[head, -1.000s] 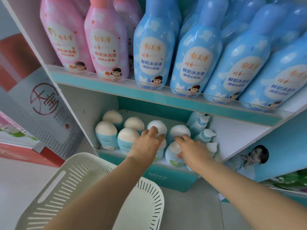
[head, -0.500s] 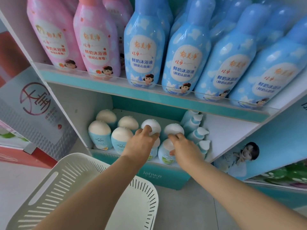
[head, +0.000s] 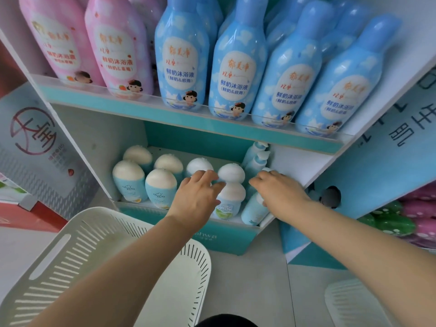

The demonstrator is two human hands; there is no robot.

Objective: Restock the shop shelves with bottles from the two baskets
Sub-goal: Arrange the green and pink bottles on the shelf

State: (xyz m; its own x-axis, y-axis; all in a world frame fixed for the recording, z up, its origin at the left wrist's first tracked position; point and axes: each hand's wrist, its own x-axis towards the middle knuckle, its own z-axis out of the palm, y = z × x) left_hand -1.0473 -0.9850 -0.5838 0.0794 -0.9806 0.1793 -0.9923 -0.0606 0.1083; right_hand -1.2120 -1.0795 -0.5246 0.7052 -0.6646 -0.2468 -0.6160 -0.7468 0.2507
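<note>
The lower shelf holds several squat pale-blue bottles with round white caps and a row of slim blue pump bottles on its right side. My left hand lies over a round-capped bottle in the front row, fingers stretched across its cap and hiding it. Beside it stands a green-labelled round-capped bottle. My right hand covers the top of the front slim blue bottle, fingers curled over its pump head. A white slotted basket sits below my left arm.
The upper shelf carries tall pink bottles and tall blue bottles behind a clear lip. The corner of a second white basket shows at the lower right. A printed side panel flanks the shelf's right side.
My right hand has moved right, from the round-capped bottles to the front slim pump bottle. My left hand has flattened over the front-row bottle. The camera has moved closer.
</note>
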